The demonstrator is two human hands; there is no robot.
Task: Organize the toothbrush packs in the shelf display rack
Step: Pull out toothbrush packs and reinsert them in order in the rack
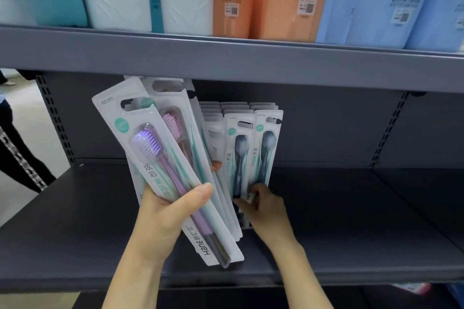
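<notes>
Toothbrush packs (160,170), a fanned bundle, sit clamped in the left hand (163,218), thumb across the front card; the right hand (261,206) pinches the foot of the standing packs (253,148) on the grey shelf (351,221); light, stiff, glossy cards probably slide, so grip low by the edges; open shelf lies rightward; the upper shelf's lip (251,63) overhangs close above.

Purple toothbrush pack (160,158), grey shelf (326,208)
</notes>
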